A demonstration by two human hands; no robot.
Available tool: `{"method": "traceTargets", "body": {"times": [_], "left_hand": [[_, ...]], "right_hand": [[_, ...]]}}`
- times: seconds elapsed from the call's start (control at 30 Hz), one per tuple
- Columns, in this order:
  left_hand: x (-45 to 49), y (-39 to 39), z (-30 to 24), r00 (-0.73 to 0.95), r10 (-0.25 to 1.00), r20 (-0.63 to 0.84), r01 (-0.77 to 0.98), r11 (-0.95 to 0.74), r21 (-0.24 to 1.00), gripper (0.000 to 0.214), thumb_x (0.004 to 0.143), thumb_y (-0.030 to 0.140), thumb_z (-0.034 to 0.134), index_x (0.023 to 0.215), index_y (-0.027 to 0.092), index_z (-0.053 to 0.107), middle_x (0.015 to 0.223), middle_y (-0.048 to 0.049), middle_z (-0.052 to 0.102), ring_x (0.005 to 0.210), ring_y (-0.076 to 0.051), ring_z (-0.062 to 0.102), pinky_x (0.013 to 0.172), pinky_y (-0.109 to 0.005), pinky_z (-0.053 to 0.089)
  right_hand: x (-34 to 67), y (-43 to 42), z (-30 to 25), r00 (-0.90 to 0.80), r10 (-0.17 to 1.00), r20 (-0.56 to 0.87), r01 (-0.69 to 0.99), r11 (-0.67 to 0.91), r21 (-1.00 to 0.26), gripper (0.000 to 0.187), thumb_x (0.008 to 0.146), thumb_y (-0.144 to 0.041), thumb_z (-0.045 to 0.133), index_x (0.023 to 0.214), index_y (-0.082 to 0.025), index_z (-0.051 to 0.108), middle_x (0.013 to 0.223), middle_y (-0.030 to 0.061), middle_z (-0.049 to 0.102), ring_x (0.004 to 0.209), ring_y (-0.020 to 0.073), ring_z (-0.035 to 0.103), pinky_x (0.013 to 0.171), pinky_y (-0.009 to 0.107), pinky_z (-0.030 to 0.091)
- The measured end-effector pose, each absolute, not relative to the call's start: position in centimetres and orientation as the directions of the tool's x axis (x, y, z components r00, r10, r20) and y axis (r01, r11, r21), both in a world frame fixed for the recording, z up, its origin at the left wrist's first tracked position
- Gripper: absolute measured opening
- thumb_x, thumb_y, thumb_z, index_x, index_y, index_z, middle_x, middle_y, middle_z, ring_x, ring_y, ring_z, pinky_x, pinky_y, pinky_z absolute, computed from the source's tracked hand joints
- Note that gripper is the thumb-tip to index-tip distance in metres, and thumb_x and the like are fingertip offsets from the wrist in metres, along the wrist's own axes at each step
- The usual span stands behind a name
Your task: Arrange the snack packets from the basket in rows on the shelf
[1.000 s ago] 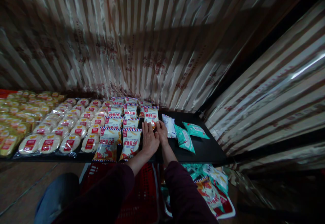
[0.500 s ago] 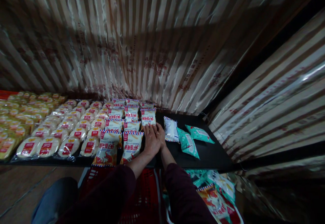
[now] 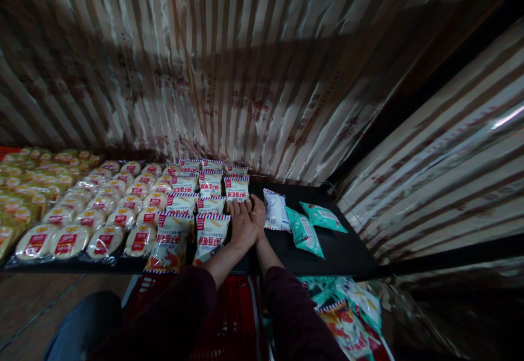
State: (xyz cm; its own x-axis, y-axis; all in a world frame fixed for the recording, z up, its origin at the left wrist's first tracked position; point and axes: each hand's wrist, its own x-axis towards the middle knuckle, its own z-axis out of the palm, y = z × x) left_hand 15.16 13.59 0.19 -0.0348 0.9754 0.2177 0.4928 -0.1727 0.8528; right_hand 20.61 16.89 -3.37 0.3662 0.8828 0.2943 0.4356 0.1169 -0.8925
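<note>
My left hand (image 3: 241,224) and my right hand (image 3: 258,214) lie side by side on the black shelf (image 3: 339,252), fingers stretched forward and fairly flat. Their fingertips touch the near edge of a red-and-white snack packet (image 3: 236,188) that lies flat at the right end of a column of like packets. Neither hand wraps around it. A larger packet of the same kind (image 3: 210,233) lies just left of my left hand. A white packet (image 3: 275,209) lies just right of my right hand.
Two teal packets (image 3: 305,230) lie further right on the shelf. Rows of round wrapped cakes (image 3: 102,208) and yellow packets (image 3: 24,186) fill the left. A red basket (image 3: 229,317) and more packets (image 3: 352,323) sit below. Striped plastic sheeting (image 3: 245,77) hangs behind.
The red-and-white packet has slid slightly left and back into line with its column under my fingertips. Both hands have stayed together at its near edge.
</note>
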Motion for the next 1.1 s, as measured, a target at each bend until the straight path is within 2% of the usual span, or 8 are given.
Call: {"method": "traceTargets", "body": {"times": [0.1,0.27,0.37,0.53,0.77,1.1], "left_hand": [[15.1,13.9,0.9,-0.1,0.988,0.114,0.524,-0.045,0.85,0.051,0.079,0.017,0.043,0.126,-0.004,0.044,0.144,-0.0274,0.031,0.14,-0.037,0.009,0.115,-0.053,0.011],[14.7,14.4,1.7,-0.095,0.992,0.084,0.522,-0.022,0.852,0.052,0.081,0.021,0.042,0.129,0.002,0.043,0.146,-0.0226,0.031,0.141,-0.034,0.006,0.114,-0.056,0.012],[14.5,14.4,2.5,-0.081,0.996,0.029,0.589,0.024,0.808,0.053,0.083,0.024,0.039,0.131,0.001,0.042,0.148,-0.0206,0.028,0.142,-0.031,0.007,0.115,-0.049,0.013],[14.4,14.3,3.4,-0.048,0.999,-0.003,0.647,0.033,0.762,0.056,0.084,0.025,0.037,0.133,-0.003,0.039,0.149,-0.0213,0.025,0.142,-0.029,0.008,0.117,-0.041,0.012],[14.2,14.6,3.2,-0.044,0.998,-0.042,0.606,0.06,0.793,0.057,0.084,0.025,0.037,0.135,-0.001,0.037,0.151,-0.0172,0.023,0.142,-0.028,0.006,0.117,-0.041,0.011],[14.1,14.8,3.2,-0.021,0.998,-0.059,0.601,0.06,0.797,0.059,0.084,0.023,0.036,0.136,-0.005,0.033,0.151,-0.0202,0.019,0.142,-0.029,0.002,0.117,-0.04,0.008]], "right_hand": [[22.1,18.5,-2.7,0.38,0.882,0.279,0.474,0.074,-0.877,0.054,0.078,-0.048,0.042,0.115,-0.012,0.058,0.12,0.0164,0.059,0.116,0.0279,0.049,0.103,0.045,0.032],[22.4,20.6,-1.4,0.379,0.922,0.073,0.423,-0.102,-0.9,0.058,0.084,-0.053,0.036,0.126,-0.015,0.051,0.128,0.0134,0.056,0.121,0.0249,0.048,0.105,0.039,0.031],[22.5,21.9,-0.7,0.36,0.933,0.0,0.407,-0.157,-0.9,0.062,0.085,-0.056,0.035,0.13,-0.015,0.048,0.131,0.0137,0.053,0.122,0.0249,0.048,0.106,0.038,0.031],[22.7,23.7,-0.5,0.28,0.96,-0.018,0.415,-0.138,-0.899,0.061,0.086,-0.059,0.034,0.128,-0.02,0.05,0.131,0.01,0.055,0.121,0.0219,0.05,0.104,0.035,0.034],[22.5,24.4,-1.5,0.226,0.974,-0.005,0.445,-0.108,-0.889,0.055,0.088,-0.058,0.033,0.124,-0.022,0.055,0.119,0.0087,0.063,0.112,0.0191,0.057,0.098,0.033,0.039],[22.1,24.5,-2.0,0.202,0.979,0.017,0.471,-0.082,-0.878,0.053,0.089,-0.058,0.031,0.117,-0.023,0.059,0.111,0.0076,0.067,0.1,0.0186,0.063,0.091,0.031,0.044]]}}
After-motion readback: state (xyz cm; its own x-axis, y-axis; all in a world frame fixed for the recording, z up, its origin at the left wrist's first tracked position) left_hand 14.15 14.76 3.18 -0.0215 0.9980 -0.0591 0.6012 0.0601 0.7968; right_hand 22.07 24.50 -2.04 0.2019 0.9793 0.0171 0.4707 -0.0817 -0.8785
